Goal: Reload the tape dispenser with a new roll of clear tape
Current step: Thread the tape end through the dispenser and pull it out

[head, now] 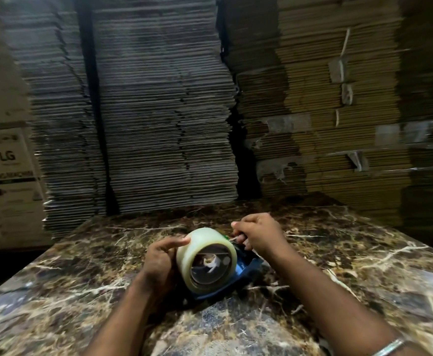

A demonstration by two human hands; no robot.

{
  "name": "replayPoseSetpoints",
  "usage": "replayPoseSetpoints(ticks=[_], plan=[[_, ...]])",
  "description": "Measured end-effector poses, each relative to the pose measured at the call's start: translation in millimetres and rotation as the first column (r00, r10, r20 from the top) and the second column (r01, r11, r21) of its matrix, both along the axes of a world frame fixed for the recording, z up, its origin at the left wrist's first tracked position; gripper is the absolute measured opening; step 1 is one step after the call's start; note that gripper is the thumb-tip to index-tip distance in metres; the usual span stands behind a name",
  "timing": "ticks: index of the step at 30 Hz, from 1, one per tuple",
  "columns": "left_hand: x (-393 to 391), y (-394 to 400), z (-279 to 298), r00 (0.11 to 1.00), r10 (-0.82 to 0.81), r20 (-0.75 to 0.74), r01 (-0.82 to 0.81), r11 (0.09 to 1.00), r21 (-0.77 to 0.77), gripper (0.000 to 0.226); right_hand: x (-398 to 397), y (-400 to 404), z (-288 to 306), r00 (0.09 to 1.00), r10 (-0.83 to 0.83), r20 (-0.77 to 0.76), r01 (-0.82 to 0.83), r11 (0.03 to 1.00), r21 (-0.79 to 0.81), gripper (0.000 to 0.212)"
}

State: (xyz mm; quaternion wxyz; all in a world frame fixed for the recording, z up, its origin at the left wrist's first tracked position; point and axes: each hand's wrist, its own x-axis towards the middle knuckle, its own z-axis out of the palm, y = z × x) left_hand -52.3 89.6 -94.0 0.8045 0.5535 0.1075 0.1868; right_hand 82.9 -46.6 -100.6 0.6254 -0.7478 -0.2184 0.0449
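Note:
A roll of clear tape [205,242] sits mounted on a blue tape dispenser [246,268], its open core facing me above the marble table [351,265]. My left hand [159,260] grips the roll's left side, thumb resting on top of it. My right hand [259,233] is closed just behind and to the right of the roll, at the dispenser's front end, fingers pinched on something thin there; I cannot tell whether it is the tape's end or a dispenser part. The dispenser's handle is hidden behind the roll and my left hand.
Tall stacks of flattened cardboard [164,111] rise directly behind the table's far edge. A white LG box [7,181] stands at the left. The table drops off at its left edge [43,255]. A bangle [387,346] circles my right wrist.

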Motion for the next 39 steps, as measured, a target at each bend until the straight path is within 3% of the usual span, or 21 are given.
replayPoseSetpoints(ticks=[5, 12, 14, 18, 22, 27, 39], plan=[[1, 2, -3, 1.0, -0.021, 0.0, 0.021, 1.0, -0.017, 0.067, 2, 1, 0, 0.999, 0.026, -0.019, -0.027, 0.998, -0.054, 0.024], [0, 5, -3, 0.995, -0.085, -0.057, 0.08, 0.994, -0.078, 0.04, -6, -2, 8, 0.992, 0.072, -0.108, -0.086, 0.988, -0.132, 0.048], [0, 4, -2, 0.995, -0.097, -0.032, 0.094, 0.992, -0.078, 0.045, -10, -4, 12, 0.982, 0.098, -0.164, -0.122, 0.981, -0.148, 0.05], [0, -3, -2, 0.998, -0.057, 0.014, 0.058, 0.993, -0.104, 0.067, -17, -10, 18, 0.967, 0.158, -0.199, -0.205, 0.948, -0.243, 0.048], [3, 7, -6, 0.992, -0.108, -0.067, 0.098, 0.985, -0.141, 0.037, -22, -15, 22, 0.945, 0.217, -0.243, -0.274, 0.934, -0.229, 0.044], [4, 11, -8, 0.988, -0.13, -0.077, 0.118, 0.983, -0.141, 0.048, -25, -20, 23, 0.925, 0.265, -0.272, -0.326, 0.922, -0.209, 0.038], [8, 14, -11, 0.991, -0.117, -0.068, 0.11, 0.989, -0.096, 0.031, -16, -20, 17, 0.894, 0.301, -0.333, -0.368, 0.916, -0.158, 0.021]])
